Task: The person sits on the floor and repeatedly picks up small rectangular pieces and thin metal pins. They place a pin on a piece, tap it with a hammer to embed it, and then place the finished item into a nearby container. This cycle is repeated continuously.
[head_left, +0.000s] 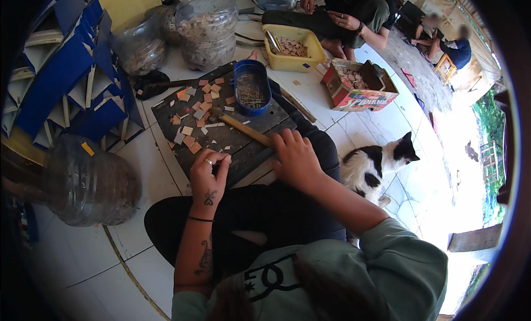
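Note:
My right hand (294,155) is closed round the end of a hammer's wooden handle. The hammer (243,128) slants to the far left, its head low among small square chips on a dark board (249,158). My left hand (208,170), a ring on one finger, is closed in a pinch at the board's near edge; what sits between its fingertips is too small to make out. Orange, tan and grey chips (206,106) lie scattered over the board's left half. At the board's far side stands a blue oval tub (252,66) holding thin nails or pins.
A yellow bin (317,58) and a printed carton (342,94) hold more chips. Clear plastic jars (207,17) and blue open-celled racks (66,72) stand left. A black-and-white cat (365,163) sits by my right knee. A co-worker's hands (344,21) show at the far side.

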### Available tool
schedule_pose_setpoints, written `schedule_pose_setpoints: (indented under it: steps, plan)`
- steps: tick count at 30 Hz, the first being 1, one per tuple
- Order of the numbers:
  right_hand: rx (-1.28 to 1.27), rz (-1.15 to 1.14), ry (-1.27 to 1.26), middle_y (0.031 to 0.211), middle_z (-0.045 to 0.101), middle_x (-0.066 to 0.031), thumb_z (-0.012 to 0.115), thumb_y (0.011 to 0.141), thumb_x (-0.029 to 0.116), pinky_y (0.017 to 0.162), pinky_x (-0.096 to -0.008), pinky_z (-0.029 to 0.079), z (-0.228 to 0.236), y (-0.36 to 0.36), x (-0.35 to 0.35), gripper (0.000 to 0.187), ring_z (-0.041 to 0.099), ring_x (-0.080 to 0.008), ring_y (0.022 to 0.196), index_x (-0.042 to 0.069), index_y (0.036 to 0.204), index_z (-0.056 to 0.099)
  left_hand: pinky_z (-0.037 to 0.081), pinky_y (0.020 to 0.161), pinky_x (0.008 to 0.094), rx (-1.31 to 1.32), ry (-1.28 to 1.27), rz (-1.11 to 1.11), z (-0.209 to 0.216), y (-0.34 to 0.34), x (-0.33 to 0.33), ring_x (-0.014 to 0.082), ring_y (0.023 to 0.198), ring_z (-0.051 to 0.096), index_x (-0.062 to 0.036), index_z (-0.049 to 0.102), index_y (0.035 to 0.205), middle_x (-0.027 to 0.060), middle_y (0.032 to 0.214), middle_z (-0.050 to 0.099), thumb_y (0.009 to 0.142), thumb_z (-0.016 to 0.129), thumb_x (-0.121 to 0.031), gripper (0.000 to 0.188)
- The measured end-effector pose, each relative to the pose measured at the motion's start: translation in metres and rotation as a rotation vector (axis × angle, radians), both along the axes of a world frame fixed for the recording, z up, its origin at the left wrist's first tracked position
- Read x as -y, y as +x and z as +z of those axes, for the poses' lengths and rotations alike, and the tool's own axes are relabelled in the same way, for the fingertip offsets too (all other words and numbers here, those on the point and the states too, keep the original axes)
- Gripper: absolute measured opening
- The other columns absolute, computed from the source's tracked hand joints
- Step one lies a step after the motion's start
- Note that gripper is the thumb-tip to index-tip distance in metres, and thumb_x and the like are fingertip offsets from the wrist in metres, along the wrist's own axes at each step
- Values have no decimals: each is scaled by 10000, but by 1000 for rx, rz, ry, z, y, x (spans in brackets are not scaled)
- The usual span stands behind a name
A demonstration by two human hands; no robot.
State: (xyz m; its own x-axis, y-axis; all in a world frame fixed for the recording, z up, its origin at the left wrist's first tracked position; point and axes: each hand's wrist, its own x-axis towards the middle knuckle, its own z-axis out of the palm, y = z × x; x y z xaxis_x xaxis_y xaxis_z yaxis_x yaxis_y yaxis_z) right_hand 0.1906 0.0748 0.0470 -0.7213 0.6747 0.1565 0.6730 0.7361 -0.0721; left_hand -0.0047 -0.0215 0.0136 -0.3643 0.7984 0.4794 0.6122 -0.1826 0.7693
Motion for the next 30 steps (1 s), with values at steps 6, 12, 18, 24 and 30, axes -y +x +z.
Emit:
schedule_pose_setpoints:
  steps: [6,12,18,24,30]
  plan:
    - [-77,27,-178,1111,567,-170,535,835,13,822,-407,526,-20,10,-13,479,619,-308,1005,4,1306,448,490,668,311,45,-30,1,0,3,0,215,727,637,36,639,821,101,776,626,882,660,-33,94]
    - [-500,66,-620,879,644,-132,514,946,37,682,-318,511,13,30,-5,423,624,-209,703,0,1361,438,465,611,316,-29,24,33,-9,2,-1,213,682,606,4,641,818,88,761,588,870,690,-59,95]
    - [-473,10,-860,813,633,-120,509,987,83,678,-293,497,58,59,25,404,592,-154,682,2,1380,462,470,611,312,-89,58,44,-15,1,-1,192,667,601,0,622,812,73,761,578,875,693,-58,112]
    - [-422,119,-607,907,648,-175,539,957,56,719,-350,511,72,73,49,414,646,-275,753,2,1365,491,465,624,334,-76,70,42,-14,4,-1,226,680,586,3,611,806,83,766,557,880,675,-56,114]
    - [-361,149,-571,971,653,-207,542,945,41,743,-375,515,76,80,52,403,659,-353,821,-2,1344,505,464,661,381,-40,50,14,-12,5,-1,296,724,569,2,607,802,107,776,541,871,659,-44,98]
